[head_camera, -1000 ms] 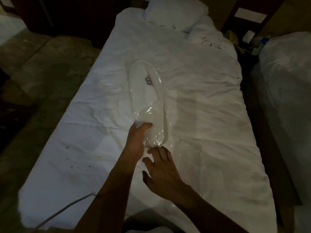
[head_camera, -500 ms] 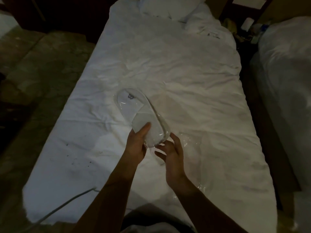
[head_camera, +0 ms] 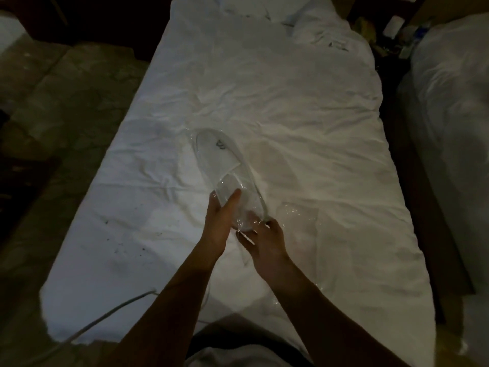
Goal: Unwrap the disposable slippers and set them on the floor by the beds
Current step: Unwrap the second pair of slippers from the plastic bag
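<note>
We hold the slippers, a white pair with a dark mark near the toe, sealed in a clear plastic wrapper. The pack lies tilted over the white bed, its toe end pointing away from our hands and its heel end between them. Our left hand closes on the heel end from the left, thumb laid across the top of the plastic. Our right hand pinches the wrapper's loose tail just below the heel, fingers curled in on it. Just right of our right hand, a patch of crumpled clear film lies on the sheet. Below our left forearm a pale cable runs off the bed's near corner. Well to the right of our hands stands a second bed, and tiled floor spreads out to the left.
</note>
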The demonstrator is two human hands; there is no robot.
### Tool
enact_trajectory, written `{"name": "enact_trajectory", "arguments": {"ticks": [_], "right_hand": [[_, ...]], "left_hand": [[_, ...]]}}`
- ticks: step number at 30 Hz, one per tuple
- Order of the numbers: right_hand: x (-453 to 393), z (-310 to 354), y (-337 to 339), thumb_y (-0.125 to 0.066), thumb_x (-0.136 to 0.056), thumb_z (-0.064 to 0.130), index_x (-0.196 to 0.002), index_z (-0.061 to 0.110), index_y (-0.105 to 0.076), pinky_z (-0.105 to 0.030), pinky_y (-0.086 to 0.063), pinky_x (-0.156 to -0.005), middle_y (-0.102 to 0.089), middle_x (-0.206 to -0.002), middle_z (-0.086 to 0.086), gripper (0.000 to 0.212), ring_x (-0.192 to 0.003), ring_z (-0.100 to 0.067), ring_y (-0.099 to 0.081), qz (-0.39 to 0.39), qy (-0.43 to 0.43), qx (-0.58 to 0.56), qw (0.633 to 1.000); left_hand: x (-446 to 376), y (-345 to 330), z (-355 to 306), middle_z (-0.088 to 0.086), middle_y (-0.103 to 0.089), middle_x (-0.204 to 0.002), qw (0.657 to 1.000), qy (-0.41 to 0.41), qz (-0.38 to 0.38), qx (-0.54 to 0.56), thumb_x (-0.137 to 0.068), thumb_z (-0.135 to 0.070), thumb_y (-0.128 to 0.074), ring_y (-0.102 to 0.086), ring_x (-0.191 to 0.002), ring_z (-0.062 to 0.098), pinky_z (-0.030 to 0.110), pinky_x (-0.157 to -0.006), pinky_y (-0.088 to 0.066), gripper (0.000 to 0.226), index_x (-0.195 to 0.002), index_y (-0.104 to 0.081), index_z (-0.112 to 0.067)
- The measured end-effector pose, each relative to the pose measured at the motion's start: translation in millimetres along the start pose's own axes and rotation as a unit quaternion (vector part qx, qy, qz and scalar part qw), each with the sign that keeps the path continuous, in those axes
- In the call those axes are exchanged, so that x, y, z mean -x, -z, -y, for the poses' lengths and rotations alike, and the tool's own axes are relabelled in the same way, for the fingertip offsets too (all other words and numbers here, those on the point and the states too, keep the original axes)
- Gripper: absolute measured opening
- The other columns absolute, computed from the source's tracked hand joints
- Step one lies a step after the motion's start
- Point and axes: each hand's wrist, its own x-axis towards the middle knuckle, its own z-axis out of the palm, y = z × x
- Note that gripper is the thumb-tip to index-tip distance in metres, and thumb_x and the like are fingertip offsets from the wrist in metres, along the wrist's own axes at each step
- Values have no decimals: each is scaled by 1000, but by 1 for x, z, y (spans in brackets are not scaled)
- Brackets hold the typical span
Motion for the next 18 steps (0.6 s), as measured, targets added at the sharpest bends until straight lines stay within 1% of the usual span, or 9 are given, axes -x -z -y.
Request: {"name": "enact_trajectory", "arguments": {"ticks": [2,3,4,7,9,10,13,16,18], "right_hand": [[-3,-1,4,-67,-87,14,-119,8,-55,-36,-60,-77,-67,-116,-16,35,-100,-29,-70,-2,-2,-30,1000],[-4,-3,7,-65,-88,12,-120,6,-54,-38,-60,-79,-67,-116,-18,35,-100,-31,-70,-6,1,-43,999],[-6,-6,11,-63,-90,12,-121,4,-53,-39,-60,-81,-67,-116,-19,34,-100,-32,-70,-10,3,-47,999],[-6,-17,27,-54,-95,10,-120,-1,-53,-39,-59,-79,-65,-118,-24,28,-102,-33,-68,-14,4,-16,1000],[-7,-22,39,-52,-96,12,-114,0,-57,-39,-59,-78,-64,-117,-25,21,-103,-35,-66,-16,1,19,1000],[-8,-23,43,-52,-96,12,-111,4,-58,-39,-59,-78,-64,-116,-24,18,-103,-36,-66,-20,-5,35,999],[-13,-25,55,-51,-96,11,-118,7,-54,-37,-58,-78,-63,-118,-21,22,-99,-34,-66,-37,-32,66,997],[-17,-26,64,-51,-96,11,-120,5,-49,-36,-58,-77,-60,-122,-23,25,-93,-29,-66,-48,-38,90,994],[-18,-21,70,-54,-95,10,-120,3,-45,-39,-56,-79,-58,-120,-22,28,-95,-33,-64,-55,-45,99,993]], "left_hand": [[7,-4,12,-1,-54,-132,999,21,-28,-7,-87,-40,-65,-59,-115,24,46,-96,-52,73,-147,-28,-24],[13,-6,20,-2,-50,-132,998,28,-49,-29,-87,-41,-64,-57,-117,24,47,-98,-51,76,-149,-22,-27],[19,-9,29,0,-51,-132,996,33,-60,-50,-88,-41,-63,-57,-116,24,48,-97,-52,74,-149,-24,-26],[20,-13,48,7,-62,-126,995,54,-57,-68,-91,-34,-60,-62,-110,26,47,-95,-54,48,-134,-47,-17],[8,-14,52,12,-64,-121,993,83,-76,-48,-91,-27,-61,-63,-107,29,46,-93,-54,42,-129,-52,-11],[1,-15,54,14,-65,-119,991,89,-86,-40,-91,-23,-61,-64,-106,31,44,-90,-55,40,-126,-53,-7],[-21,-16,63,13,-65,-117,987,125,-92,-42,-89,-20,-63,-63,-101,29,34,-75,-52,39,-123,-53,-4],[-36,-21,70,17,-64,-121,985,149,-87,-25,-88,-20,-65,-62,-100,28,30,-69,-51,45,-127,-54,-1],[-43,-23,73,20,-63,-123,983,158,-89,-11,-88,-20,-66,-62,-100,29,30,-68,-52,48,-128,-54,3]]}}
